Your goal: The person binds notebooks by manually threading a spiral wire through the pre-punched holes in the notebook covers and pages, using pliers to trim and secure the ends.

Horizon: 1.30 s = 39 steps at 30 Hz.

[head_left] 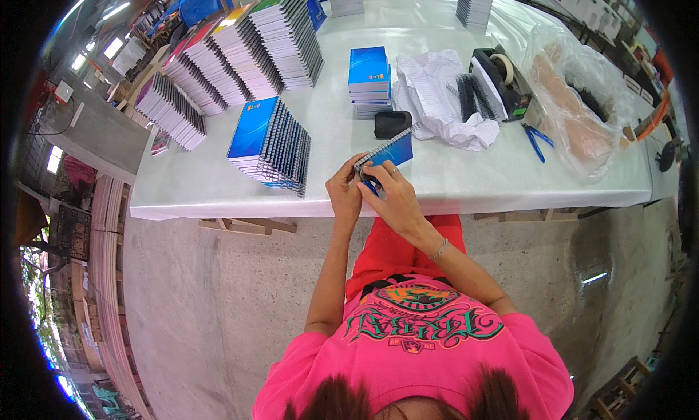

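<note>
A blue-covered spiral notebook (397, 152) lies at the table's front edge, its coil slanting from lower left to upper right. My left hand (344, 188) is closed on the near end of the coil. In my right hand (394, 200) is a small pair of blue-handled pliers (371, 185), its jaws at that same coil end and mostly hidden by my fingers. Just beyond the notebook sits a small black holder (393, 124). A stack of blue spiral notebooks (268, 145) stands left of my hands.
Another blue stack (369, 74) stands farther back. Tall notebook stacks (287, 38) fill the far left. On the right are crumpled paper (435, 92) with black coils (472, 97), a tape dispenser (499, 85), second blue pliers (538, 141) and a clear plastic bag (579, 100).
</note>
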### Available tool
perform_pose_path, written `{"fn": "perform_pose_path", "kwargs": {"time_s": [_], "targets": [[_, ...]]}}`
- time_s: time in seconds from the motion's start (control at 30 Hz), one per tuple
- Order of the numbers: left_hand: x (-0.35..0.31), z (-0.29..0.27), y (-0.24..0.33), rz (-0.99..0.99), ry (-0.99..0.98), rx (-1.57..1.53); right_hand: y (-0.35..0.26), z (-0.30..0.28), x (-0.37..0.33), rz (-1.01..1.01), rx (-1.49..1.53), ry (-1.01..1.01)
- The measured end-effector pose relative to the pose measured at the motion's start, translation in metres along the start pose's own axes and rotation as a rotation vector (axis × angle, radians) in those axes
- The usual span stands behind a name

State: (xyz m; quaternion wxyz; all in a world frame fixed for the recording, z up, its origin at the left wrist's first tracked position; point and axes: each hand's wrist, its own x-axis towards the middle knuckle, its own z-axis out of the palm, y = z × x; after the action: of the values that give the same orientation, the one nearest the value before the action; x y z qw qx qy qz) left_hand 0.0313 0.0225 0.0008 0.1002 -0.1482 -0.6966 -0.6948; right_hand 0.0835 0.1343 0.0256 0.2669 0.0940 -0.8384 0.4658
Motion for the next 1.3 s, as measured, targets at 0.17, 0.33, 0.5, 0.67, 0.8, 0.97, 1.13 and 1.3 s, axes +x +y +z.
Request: {"fn": "perform_pose_path", "kwargs": {"time_s": [0.17, 0.33, 0.5, 0.67, 0.8, 0.97, 1.13, 1.3], "targets": [[-0.012, 0.007, 0.007, 0.048, 0.033, 0.108, 0.007, -0.021, 0.013, 0.56, 1.016, -0.293], [0.0, 0.009, 0.012, 0.131, 0.073, 0.182, 0.02, -0.037, 0.024, 0.814, 1.25, -0.524], [0.009, -0.003, 0.062, -0.113, 0.168, 0.106, 0.051, -0.091, 0.026, 0.406, 0.16, -0.515], [0.043, -0.046, 0.116, 0.049, 0.336, 0.08, 0.13, -0.141, 0.009, 0.011, -0.658, -0.042], [0.078, -0.1, 0.128, 0.242, 0.471, 0.085, 0.132, -0.143, 0.004, -0.006, -0.565, 0.016], [0.093, -0.152, 0.123, 0.129, 0.497, 0.15, 0.131, -0.141, 0.003, 0.042, -0.596, 0.01], [0.094, -0.175, 0.095, 0.101, 0.539, 0.153, 0.134, -0.141, 0.0, 0.063, -0.593, 0.037], [0.09, -0.193, 0.069, 0.091, 0.553, 0.162, 0.132, -0.141, 0.001, 0.053, -0.59, 0.03]]}}
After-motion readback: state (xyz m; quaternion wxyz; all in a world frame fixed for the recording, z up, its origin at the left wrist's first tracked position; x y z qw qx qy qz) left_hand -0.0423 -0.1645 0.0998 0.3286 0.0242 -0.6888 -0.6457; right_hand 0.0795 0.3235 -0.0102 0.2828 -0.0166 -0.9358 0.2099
